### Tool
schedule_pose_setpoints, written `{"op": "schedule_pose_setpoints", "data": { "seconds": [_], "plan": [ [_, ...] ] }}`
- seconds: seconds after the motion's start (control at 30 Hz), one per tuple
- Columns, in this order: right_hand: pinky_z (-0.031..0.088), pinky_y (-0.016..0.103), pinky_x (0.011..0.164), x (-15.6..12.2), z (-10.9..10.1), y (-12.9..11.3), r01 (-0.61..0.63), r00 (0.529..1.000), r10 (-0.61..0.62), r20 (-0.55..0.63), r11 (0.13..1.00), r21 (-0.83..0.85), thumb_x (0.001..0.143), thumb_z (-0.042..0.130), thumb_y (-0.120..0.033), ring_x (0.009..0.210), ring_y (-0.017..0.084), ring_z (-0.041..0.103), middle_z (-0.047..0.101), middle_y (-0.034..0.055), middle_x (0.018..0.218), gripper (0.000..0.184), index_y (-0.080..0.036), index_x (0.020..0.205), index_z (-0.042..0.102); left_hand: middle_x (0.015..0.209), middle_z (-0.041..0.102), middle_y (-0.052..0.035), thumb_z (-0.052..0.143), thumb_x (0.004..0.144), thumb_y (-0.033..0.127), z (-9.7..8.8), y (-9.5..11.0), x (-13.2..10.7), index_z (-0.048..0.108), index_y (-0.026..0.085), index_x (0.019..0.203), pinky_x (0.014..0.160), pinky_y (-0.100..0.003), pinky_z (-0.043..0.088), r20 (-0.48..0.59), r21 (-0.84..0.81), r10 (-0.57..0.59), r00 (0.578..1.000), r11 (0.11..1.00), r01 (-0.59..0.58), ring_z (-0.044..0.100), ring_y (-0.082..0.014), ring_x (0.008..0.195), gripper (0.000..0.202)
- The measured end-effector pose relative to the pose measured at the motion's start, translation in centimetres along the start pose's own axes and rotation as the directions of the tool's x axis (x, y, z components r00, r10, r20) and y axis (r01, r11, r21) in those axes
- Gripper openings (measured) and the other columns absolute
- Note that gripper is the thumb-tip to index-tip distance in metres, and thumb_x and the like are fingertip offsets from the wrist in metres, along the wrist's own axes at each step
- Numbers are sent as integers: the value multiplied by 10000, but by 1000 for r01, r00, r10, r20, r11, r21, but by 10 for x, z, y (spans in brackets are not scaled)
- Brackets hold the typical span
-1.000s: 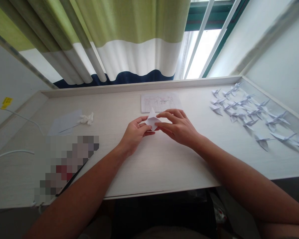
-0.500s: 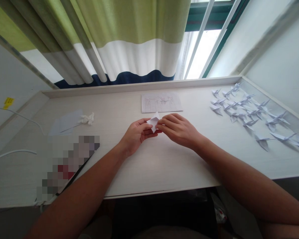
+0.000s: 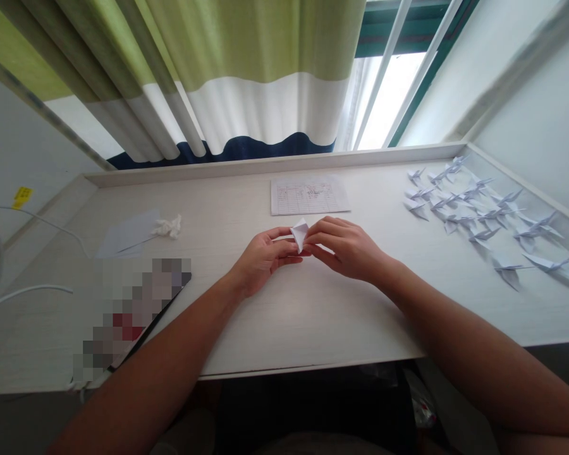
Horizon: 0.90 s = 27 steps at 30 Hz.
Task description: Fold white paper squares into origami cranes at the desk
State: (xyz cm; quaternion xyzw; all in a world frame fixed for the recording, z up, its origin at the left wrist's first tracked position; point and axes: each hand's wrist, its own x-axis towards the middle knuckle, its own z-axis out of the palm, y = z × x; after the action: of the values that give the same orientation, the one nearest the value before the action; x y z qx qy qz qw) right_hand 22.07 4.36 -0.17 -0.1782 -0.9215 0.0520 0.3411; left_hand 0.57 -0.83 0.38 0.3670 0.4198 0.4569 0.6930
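Observation:
A small folded white paper (image 3: 299, 234) is held between my two hands above the middle of the white desk (image 3: 265, 328). My left hand (image 3: 265, 256) grips its left side, with the fingers reaching behind and below it. From the other side, my right hand (image 3: 344, 246) pinches the paper's right edge between thumb and fingers. The paper comes to a point at the top and shows a crease along its length. Part of it is hidden by the fingertips.
Several folded paper cranes (image 3: 483, 215) stand at the right. A printed sheet (image 3: 310, 195) lies beyond my hands. At the left are flat paper sheets (image 3: 128, 234), a crumpled tissue (image 3: 167, 227), a blurred-out device (image 3: 137, 316) and white cables (image 3: 28, 289). A curtain (image 3: 265, 69) hangs behind.
The folded paper has turned and now looks narrower, and it sits slightly farther right. My left fingers have shifted on it. The whole view has moved a little.

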Motion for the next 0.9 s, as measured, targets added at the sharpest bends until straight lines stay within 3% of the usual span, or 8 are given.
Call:
{"op": "schedule_pose_setpoints", "data": {
  "seconds": [0.4,0.6,0.9],
  "plan": [
    [533,345,739,-1,3,0,-52,997,55,-48,996,73,1086,575,-256,865,203,669,763,84,958,220,-200,908,693,1016,827,-99,860,774,201,0,-1,1,777,124,1122,897,-352,574,16,34,34,999,999,-35,798,-229,917,365],
    [535,341,736,-1,6,1,-32,999,35,-36,997,71,1092,573,-245,859,198,661,762,81,954,216,-197,915,689,1021,825,-106,873,780,182,2,-1,0,730,111,1166,918,-373,576,-6,36,20,1000,999,-20,801,-235,928,418],
    [567,346,770,-1,3,1,4,997,0,-78,998,56,1089,603,-269,895,195,693,772,80,1010,140,-205,1018,706,1033,831,-102,901,824,172,-2,-3,1,691,140,1219,946,-398,597,42,-15,57,998,998,-57,802,-219,943,448]
  ]
}}
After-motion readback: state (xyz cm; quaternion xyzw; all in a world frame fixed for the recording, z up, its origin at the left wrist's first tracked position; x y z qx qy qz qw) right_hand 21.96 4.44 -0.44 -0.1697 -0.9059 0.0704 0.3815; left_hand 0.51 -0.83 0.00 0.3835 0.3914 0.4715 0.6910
